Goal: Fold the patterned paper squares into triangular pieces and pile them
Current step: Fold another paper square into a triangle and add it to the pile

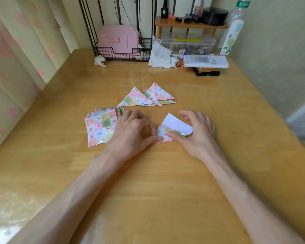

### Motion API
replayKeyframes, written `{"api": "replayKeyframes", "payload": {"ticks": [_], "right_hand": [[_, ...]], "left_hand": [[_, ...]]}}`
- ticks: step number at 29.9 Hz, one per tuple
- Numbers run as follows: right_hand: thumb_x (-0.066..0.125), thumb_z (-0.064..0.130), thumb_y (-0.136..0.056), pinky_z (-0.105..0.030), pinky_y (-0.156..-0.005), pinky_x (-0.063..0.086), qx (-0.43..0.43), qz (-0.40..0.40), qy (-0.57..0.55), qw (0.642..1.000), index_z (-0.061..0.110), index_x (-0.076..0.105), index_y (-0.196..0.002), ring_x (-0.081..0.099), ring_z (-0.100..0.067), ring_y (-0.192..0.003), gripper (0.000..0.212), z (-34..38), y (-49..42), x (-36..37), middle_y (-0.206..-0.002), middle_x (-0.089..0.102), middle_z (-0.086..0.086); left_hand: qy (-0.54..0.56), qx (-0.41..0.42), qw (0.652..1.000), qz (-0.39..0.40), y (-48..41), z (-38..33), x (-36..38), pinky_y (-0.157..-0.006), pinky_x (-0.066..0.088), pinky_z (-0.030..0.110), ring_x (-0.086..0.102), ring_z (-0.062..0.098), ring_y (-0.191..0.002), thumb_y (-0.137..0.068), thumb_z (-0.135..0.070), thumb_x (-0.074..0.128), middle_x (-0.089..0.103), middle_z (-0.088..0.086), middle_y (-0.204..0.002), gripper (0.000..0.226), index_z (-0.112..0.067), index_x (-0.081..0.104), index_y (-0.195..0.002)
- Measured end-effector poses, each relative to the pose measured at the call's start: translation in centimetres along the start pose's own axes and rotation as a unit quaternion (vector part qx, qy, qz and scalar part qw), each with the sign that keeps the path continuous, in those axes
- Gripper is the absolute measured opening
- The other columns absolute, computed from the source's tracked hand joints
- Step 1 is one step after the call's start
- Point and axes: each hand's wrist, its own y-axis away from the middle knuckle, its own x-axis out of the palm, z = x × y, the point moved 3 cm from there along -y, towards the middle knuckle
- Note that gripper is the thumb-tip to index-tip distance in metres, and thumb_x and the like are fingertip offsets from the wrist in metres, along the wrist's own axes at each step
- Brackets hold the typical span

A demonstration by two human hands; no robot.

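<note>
Folding will go best, I judge, if the right hand [195,132], gripping the half-folded square [176,125] with thumb on the pattern and fingers behind the raised white flap, lays corner on corner before creasing. The left hand [136,131] pinches its near corner. Unfolded squares [99,127] lie partly under the left hand. The triangle pile [148,97] waits beyond both hands, with the way to it unblocked.

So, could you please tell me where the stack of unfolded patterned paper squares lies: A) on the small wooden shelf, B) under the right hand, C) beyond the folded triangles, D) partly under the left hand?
D: the stack of unfolded patterned paper squares has its right edge covered by the left hand.
</note>
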Motion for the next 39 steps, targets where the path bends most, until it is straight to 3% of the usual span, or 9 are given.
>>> {"api": "replayKeyframes", "payload": {"ticks": [9, 19, 26, 34, 39], "right_hand": [[0.069, 0.079, -0.069, -0.037, -0.103, 0.025, 0.031, -0.011, 0.065, 0.997, 0.042, 0.049, -0.139, 0.033, -0.017, -0.132, 0.081, -0.8, 0.1, -0.5, -0.135, 0.046, 0.011], [0.075, 0.07, -0.072, -0.032, -0.1, 0.022, 0.052, 0.005, 0.051, 0.997, 0.04, 0.05, -0.14, 0.034, -0.018, -0.134, 0.078, -1.6, -0.1, -1.3, -0.141, 0.043, 0.008], [0.076, 0.074, -0.067, -0.035, -0.112, 0.02, 0.097, 0.023, 0.056, 0.993, 0.04, 0.041, -0.149, 0.026, -0.018, -0.14, 0.096, -2.1, -0.3, -2.0, -0.146, 0.031, 0.005], [0.08, 0.067, -0.069, -0.035, -0.114, 0.019, 0.104, 0.036, 0.043, 0.993, 0.038, 0.041, -0.148, 0.024, -0.017, -0.142, 0.093, -2.2, -0.5, -2.5, -0.148, 0.031, 0.004], [0.081, 0.066, -0.069, -0.033, -0.112, 0.018, 0.11, 0.04, 0.035, 0.992, 0.04, 0.046, -0.144, 0.025, -0.016, -0.14, 0.087, -2.0, -0.4, -2.5, -0.146, 0.033, 0.006]], "left_hand": [[0.024, -0.013, 0.999, 0.02, -0.1, 0.2, 0.2, -0.097, 0.031, 0.03, 0.04, 0.015, -0.104, -0.071, -0.074, 0.063, 0.046, -0.012, -0.099, 0.029, -0.046, 0.063, -0.078], [0.031, -0.015, 0.999, 0.026, -0.1, 0.5, 0.4, -0.096, 0.032, 0.03, 0.038, 0.013, -0.103, -0.071, -0.076, 0.062, 0.044, -0.015, -0.097, 0.031, -0.047, 0.063, -0.078], [0.029, -0.015, 0.999, 0.024, -0.2, 0.4, 0.3, -0.097, 0.032, 0.029, 0.037, 0.014, -0.104, -0.071, -0.075, 0.065, 0.042, -0.015, -0.097, 0.031, -0.044, 0.065, -0.079], [0.028, -0.021, 0.999, 0.03, -0.2, 0.4, 0.2, -0.096, 0.029, 0.028, 0.036, 0.013, -0.1, -0.071, -0.073, 0.067, 0.039, -0.021, -0.094, 0.029, -0.046, 0.062, -0.077], [0.02, -0.019, 0.999, 0.028, -0.2, 0.2, 0.1, -0.096, 0.029, 0.028, 0.038, 0.014, -0.102, -0.071, -0.075, 0.064, 0.043, -0.015, -0.097, 0.029, -0.047, 0.061, -0.076]]}}
